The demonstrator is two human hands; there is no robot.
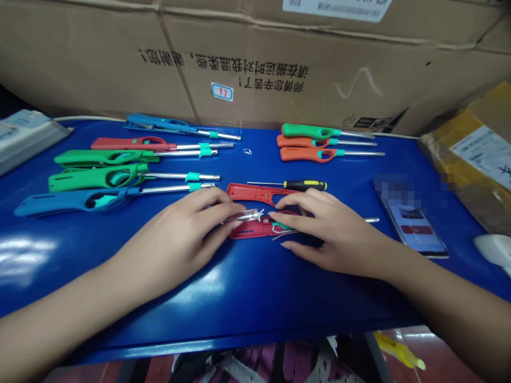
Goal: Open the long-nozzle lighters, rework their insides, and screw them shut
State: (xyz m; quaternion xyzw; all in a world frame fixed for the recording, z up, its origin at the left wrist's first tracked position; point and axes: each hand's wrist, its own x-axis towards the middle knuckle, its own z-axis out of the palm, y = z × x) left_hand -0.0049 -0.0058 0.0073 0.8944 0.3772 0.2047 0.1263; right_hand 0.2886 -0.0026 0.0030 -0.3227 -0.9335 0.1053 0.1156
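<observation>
An opened red lighter shell (255,192) lies in two halves at the middle of the blue table (223,287). My left hand (187,234) pinches a small clear tube (244,215) over the lower half. My right hand (319,229) rests on the lower red half (255,229), fingers curled over its inner parts. A metal nozzle tip (371,219) sticks out to the right of that hand. A black and yellow screwdriver (297,184) lies just behind the shell.
Several long lighters in blue, red and green (120,175) lie at the left. Three more, green and orange (315,142), lie at the back right. A phone (415,223) lies at the right, with cardboard boxes (279,58) behind.
</observation>
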